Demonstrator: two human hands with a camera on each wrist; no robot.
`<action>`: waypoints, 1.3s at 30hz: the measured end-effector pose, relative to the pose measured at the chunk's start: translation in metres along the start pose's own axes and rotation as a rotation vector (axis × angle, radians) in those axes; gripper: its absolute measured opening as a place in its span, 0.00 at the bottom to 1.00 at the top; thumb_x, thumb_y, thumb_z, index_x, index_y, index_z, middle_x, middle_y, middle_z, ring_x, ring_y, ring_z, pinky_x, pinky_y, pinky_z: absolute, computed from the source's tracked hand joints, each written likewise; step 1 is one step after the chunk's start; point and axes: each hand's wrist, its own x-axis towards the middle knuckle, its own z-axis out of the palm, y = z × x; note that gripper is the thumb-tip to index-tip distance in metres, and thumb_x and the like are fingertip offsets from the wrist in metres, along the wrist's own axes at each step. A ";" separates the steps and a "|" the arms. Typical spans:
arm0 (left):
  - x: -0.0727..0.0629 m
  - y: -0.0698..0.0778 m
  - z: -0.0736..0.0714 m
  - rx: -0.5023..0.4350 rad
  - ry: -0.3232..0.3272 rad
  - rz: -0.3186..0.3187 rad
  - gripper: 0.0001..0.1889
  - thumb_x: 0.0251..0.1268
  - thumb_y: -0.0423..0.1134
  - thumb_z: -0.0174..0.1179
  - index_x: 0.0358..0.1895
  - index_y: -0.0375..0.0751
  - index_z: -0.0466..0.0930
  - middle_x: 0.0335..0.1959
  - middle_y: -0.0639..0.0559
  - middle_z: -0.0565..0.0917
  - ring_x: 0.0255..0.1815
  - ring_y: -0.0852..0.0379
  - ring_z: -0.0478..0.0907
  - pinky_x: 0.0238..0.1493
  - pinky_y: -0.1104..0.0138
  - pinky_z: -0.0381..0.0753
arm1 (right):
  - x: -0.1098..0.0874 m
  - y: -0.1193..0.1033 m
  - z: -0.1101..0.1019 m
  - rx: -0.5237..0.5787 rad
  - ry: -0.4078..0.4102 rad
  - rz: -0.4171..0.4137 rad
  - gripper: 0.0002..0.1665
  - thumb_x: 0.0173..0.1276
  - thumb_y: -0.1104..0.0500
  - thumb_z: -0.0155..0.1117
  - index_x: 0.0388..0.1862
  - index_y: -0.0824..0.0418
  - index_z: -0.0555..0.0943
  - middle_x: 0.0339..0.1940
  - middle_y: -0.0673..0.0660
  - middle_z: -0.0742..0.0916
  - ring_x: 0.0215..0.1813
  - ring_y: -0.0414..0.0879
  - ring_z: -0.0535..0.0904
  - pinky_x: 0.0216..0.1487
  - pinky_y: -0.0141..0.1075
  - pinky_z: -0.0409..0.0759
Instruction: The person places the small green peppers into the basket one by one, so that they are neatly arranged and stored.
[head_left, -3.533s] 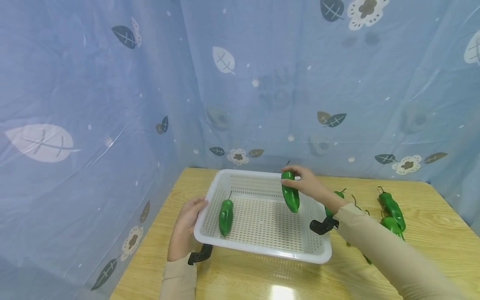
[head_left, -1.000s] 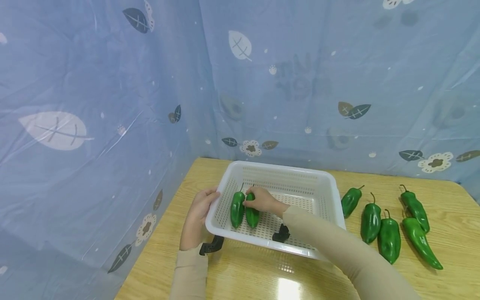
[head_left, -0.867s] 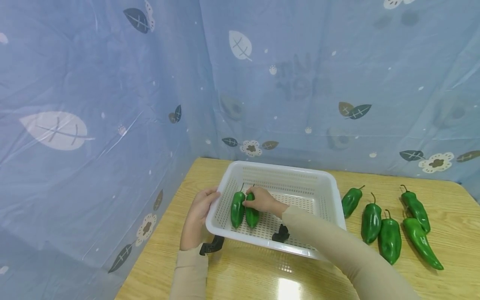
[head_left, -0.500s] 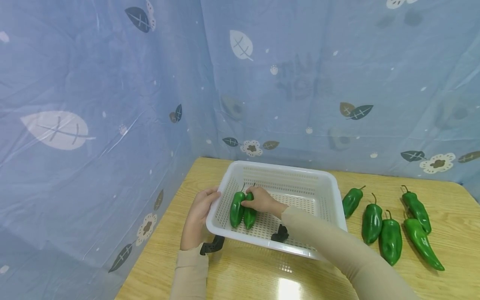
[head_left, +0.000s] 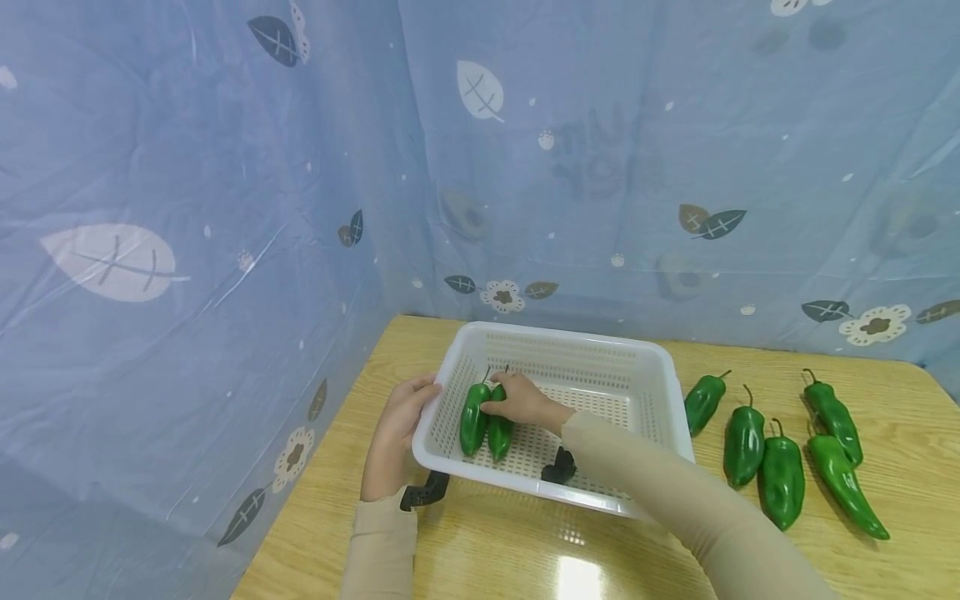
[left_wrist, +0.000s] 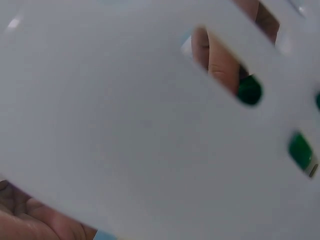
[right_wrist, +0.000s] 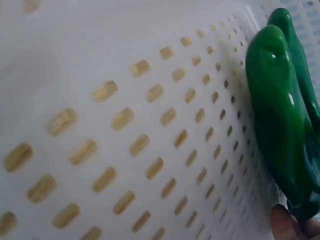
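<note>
Pinching green pepper (head_left: 500, 438) in white basket (head_left: 564, 352), right grip (head_left: 522, 401); left grip (head_left: 406, 410) on rim (head_left: 452, 360)

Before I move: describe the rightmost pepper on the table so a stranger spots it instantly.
On the wood-grain table, find the white basket, then look right of it to the five green peppers. In the rightmost pair, it's the long pepper nearer the viewer. Unlike its darker neighbours, it's bright green and tapers to a narrow point.

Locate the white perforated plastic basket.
In the head view, the basket sits low centre, gripped by the left hand, left of five glossy green peppers.
</note>
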 end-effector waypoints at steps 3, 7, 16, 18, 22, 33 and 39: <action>0.000 0.000 0.000 0.007 -0.007 0.006 0.23 0.73 0.36 0.46 0.66 0.28 0.62 0.61 0.32 0.73 0.60 0.36 0.74 0.54 0.52 0.80 | -0.001 0.000 -0.005 0.005 -0.004 -0.008 0.40 0.65 0.47 0.63 0.69 0.66 0.64 0.65 0.66 0.74 0.67 0.58 0.70 0.68 0.50 0.69; -0.001 0.000 0.001 0.009 -0.004 0.004 0.23 0.73 0.36 0.46 0.67 0.29 0.62 0.61 0.33 0.73 0.60 0.37 0.74 0.53 0.52 0.81 | -0.003 -0.001 -0.017 0.031 0.001 0.002 0.40 0.65 0.48 0.63 0.70 0.66 0.63 0.69 0.66 0.70 0.69 0.61 0.66 0.69 0.52 0.67; -0.003 0.000 0.000 0.019 -0.020 0.003 0.23 0.73 0.37 0.45 0.67 0.30 0.62 0.60 0.31 0.73 0.59 0.35 0.74 0.52 0.52 0.82 | -0.011 0.009 -0.048 0.030 0.080 0.008 0.39 0.66 0.48 0.62 0.69 0.67 0.63 0.64 0.68 0.74 0.63 0.61 0.72 0.62 0.52 0.75; -0.003 0.002 -0.001 0.019 -0.027 -0.001 0.23 0.74 0.37 0.45 0.67 0.30 0.62 0.61 0.30 0.72 0.59 0.35 0.74 0.52 0.51 0.82 | -0.013 0.012 -0.056 0.051 0.087 0.005 0.39 0.66 0.49 0.61 0.69 0.68 0.62 0.64 0.68 0.74 0.63 0.61 0.72 0.62 0.52 0.75; -0.005 0.007 -0.001 0.003 -0.049 -0.010 0.23 0.75 0.35 0.43 0.68 0.28 0.59 0.62 0.29 0.70 0.62 0.33 0.71 0.55 0.50 0.79 | -0.018 0.019 -0.072 0.063 0.096 0.018 0.40 0.67 0.47 0.61 0.69 0.68 0.61 0.64 0.68 0.73 0.63 0.61 0.71 0.63 0.52 0.74; -0.005 0.009 -0.001 0.003 -0.051 -0.024 0.24 0.74 0.36 0.44 0.68 0.29 0.58 0.63 0.30 0.70 0.62 0.35 0.71 0.56 0.52 0.79 | -0.044 0.026 -0.116 0.136 0.115 0.056 0.41 0.68 0.46 0.59 0.71 0.68 0.59 0.66 0.68 0.71 0.66 0.62 0.67 0.66 0.54 0.70; -0.002 0.001 -0.001 0.022 -0.018 -0.016 0.24 0.73 0.37 0.46 0.67 0.30 0.61 0.62 0.32 0.72 0.60 0.37 0.73 0.54 0.53 0.81 | -0.057 0.028 -0.141 0.169 0.147 0.044 0.42 0.69 0.46 0.57 0.71 0.69 0.57 0.68 0.70 0.68 0.68 0.63 0.64 0.66 0.56 0.69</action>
